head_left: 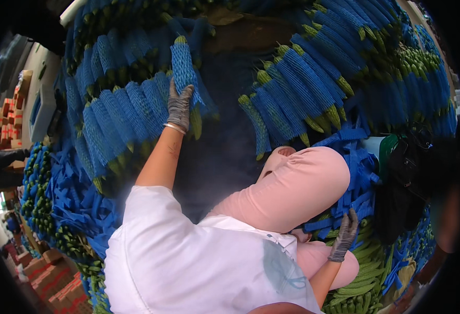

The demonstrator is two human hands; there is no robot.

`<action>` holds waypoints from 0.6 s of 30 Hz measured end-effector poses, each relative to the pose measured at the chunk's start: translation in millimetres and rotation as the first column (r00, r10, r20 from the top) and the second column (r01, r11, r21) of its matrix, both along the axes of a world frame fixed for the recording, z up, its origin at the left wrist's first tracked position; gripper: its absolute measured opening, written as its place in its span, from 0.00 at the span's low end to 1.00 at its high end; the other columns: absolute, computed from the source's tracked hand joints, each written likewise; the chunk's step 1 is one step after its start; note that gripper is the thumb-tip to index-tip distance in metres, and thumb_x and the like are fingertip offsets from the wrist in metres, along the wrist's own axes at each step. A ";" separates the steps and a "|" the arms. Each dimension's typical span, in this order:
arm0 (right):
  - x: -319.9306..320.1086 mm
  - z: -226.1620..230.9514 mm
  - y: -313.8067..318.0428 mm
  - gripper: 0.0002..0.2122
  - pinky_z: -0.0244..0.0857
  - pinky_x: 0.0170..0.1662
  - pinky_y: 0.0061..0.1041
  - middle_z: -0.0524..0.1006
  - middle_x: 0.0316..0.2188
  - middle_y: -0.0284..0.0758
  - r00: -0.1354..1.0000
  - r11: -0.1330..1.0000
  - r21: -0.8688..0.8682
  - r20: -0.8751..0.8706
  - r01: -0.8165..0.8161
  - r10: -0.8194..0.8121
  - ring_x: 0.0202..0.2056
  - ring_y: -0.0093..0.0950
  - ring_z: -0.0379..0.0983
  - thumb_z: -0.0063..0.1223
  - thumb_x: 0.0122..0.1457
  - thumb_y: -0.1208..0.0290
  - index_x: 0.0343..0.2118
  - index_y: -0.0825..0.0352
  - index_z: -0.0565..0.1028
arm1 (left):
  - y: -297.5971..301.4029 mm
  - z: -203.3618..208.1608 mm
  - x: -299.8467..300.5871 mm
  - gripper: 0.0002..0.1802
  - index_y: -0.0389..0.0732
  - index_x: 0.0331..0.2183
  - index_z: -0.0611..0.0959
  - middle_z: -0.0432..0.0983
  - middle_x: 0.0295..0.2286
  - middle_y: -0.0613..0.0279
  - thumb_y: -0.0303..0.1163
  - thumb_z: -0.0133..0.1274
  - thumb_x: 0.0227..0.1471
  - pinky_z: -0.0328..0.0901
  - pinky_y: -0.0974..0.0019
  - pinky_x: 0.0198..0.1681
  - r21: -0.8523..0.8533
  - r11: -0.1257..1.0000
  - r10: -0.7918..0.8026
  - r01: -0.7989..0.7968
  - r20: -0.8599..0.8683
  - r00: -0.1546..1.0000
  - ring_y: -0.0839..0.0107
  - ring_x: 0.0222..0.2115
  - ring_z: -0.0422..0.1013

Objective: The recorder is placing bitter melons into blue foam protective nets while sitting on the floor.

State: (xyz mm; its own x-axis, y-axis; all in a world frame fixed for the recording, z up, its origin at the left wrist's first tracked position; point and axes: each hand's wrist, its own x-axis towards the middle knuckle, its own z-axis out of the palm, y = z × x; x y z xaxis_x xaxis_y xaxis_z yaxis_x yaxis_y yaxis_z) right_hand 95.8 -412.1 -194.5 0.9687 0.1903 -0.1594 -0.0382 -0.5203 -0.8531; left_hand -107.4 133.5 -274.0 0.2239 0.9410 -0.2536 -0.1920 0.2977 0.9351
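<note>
My left hand, in a thin grey glove, is closed round the lower part of a bitter melon in a blue foam net sleeve. The melon's green top pokes out of the net, and it is held at the inner end of a row of sleeved melons. Also gloved, my right hand has its fingers stretched out and a little apart, with nothing seen in it. It is beside loose blue foam nets, above a heap of bare green bitter melons; whether it touches the nets, I cannot tell.
More sleeved melons lie in slanting rows ahead and to the right. On the left are another heap of blue nets and cartons. A black bag stands at the right. My bent leg lies between the rows.
</note>
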 end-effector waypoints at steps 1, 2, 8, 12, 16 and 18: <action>1.7 -0.6 1.2 0.18 0.59 0.51 0.21 0.68 0.48 0.34 1.000 1.000 -0.005 -0.005 -0.013 0.013 0.45 0.22 0.66 0.48 0.59 0.73 0.52 0.70 0.65 | -1.0 -6.1 -4.9 0.40 0.43 0.59 0.55 0.70 0.39 0.62 0.26 0.56 0.47 0.64 0.70 0.44 0.031 0.999 0.008 -0.007 -0.046 0.999 0.74 0.37 0.67; 3.4 -0.8 2.3 0.17 0.58 0.51 0.21 0.68 0.48 0.34 1.000 1.000 -0.011 -0.016 -0.013 0.012 0.46 0.22 0.65 0.48 0.59 0.74 0.51 0.71 0.66 | -3.0 -10.1 -9.7 0.41 0.43 0.59 0.55 0.70 0.39 0.62 0.26 0.55 0.47 0.64 0.70 0.44 0.063 0.998 0.017 -0.011 -0.091 0.996 0.74 0.37 0.67; 12.4 -2.9 18.5 0.15 0.59 0.51 0.22 0.69 0.47 0.35 0.994 0.993 -0.050 -0.032 -0.105 0.103 0.47 0.23 0.65 0.46 0.60 0.76 0.50 0.70 0.67 | -35.9 -10.3 -46.6 0.41 0.44 0.60 0.54 0.70 0.39 0.62 0.25 0.55 0.48 0.65 0.71 0.43 -0.021 0.996 0.078 -0.082 -0.160 0.984 0.75 0.37 0.67; 18.0 -16.2 15.8 0.15 0.60 0.51 0.23 0.69 0.47 0.35 0.965 0.960 -0.098 0.013 -0.261 0.264 0.47 0.25 0.65 0.46 0.60 0.76 0.50 0.70 0.67 | -62.9 -20.3 -57.6 0.40 0.45 0.60 0.55 0.68 0.42 0.60 0.23 0.55 0.48 0.64 0.72 0.44 -0.031 0.999 0.018 -0.025 -0.198 0.980 0.75 0.38 0.67; 23.9 -16.0 5.9 0.15 0.60 0.52 0.24 0.68 0.47 0.35 0.944 0.935 -0.136 -0.032 -0.329 0.327 0.47 0.25 0.66 0.46 0.60 0.75 0.49 0.70 0.68 | -68.8 -20.8 -68.9 0.40 0.44 0.59 0.55 0.67 0.40 0.61 0.23 0.54 0.48 0.65 0.73 0.40 0.172 0.978 0.155 -0.122 -0.196 0.968 0.77 0.34 0.66; 48.6 -41.9 -24.6 0.15 0.59 0.52 0.24 0.69 0.46 0.35 0.935 0.927 -0.122 -0.015 -0.354 0.355 0.46 0.25 0.66 0.46 0.60 0.74 0.49 0.70 0.68 | -67.1 -13.1 -87.5 0.40 0.44 0.59 0.55 0.67 0.39 0.62 0.22 0.54 0.47 0.65 0.73 0.39 0.201 0.962 0.216 -0.184 -0.152 0.964 0.77 0.33 0.66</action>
State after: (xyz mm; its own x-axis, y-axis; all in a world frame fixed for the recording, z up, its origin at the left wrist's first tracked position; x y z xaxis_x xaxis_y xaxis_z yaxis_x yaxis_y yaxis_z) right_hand 144.5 -436.6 -236.5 0.8428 0.5015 -0.1955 0.1739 -0.5974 -0.7829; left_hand -194.9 66.4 -287.1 -0.0054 0.9959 -0.0908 -0.0626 0.0903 0.9939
